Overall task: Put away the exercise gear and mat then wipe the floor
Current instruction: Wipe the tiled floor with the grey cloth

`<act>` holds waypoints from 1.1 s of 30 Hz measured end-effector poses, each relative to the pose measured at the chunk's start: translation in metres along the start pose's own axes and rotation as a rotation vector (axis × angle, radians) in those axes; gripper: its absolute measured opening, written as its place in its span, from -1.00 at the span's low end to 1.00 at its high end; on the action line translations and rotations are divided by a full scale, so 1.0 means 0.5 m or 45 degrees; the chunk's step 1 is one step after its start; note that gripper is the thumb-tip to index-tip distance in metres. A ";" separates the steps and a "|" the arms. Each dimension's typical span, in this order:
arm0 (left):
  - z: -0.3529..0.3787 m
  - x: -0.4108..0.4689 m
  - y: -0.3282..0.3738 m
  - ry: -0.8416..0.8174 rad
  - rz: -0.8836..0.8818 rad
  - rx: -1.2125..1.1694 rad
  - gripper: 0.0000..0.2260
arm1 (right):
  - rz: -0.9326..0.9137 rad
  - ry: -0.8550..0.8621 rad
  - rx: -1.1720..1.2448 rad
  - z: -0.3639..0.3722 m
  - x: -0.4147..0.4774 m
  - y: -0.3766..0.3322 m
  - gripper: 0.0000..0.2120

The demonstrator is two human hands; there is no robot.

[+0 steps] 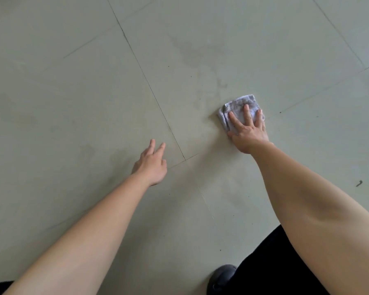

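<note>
A folded greyish-white cloth (241,104) lies flat on the pale green tiled floor (94,92), right of the middle. My right hand (248,130) presses down on the cloth with its fingers spread and straight, covering the cloth's near part. My left hand (152,165) is held out over the floor to the left with straight fingers and holds nothing. No mat or exercise gear is in view.
Thin dark tile joints (158,105) cross the floor, and faint damp-looking smears (200,54) lie beyond the cloth. A small dark scuff (359,183) marks the floor at the right. My dark trouser leg (271,269) and dark shoe (221,277) are at the bottom.
</note>
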State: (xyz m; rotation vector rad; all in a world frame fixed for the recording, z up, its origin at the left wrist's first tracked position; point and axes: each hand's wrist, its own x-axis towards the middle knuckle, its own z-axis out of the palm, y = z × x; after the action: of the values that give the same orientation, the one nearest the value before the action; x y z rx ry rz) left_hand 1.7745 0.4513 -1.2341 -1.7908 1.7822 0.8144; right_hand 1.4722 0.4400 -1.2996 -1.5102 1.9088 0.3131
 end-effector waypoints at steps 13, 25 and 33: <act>-0.065 0.152 0.008 0.287 0.005 0.015 -0.50 | -0.163 0.204 -0.029 0.152 -0.077 -0.171 -0.41; -0.059 0.217 -0.066 0.183 0.006 0.072 -0.44 | -0.019 0.314 -0.022 -0.022 0.119 -0.037 -0.48; -0.176 0.266 -0.054 0.327 -0.037 0.178 -0.49 | -0.504 0.224 -0.205 0.091 0.075 -0.356 -0.46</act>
State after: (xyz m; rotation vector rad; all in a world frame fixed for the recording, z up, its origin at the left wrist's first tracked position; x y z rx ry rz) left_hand 1.8048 0.2960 -1.2674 -1.8911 1.9147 0.4508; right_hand 1.6497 0.3835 -1.3190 -2.0376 1.6929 0.1609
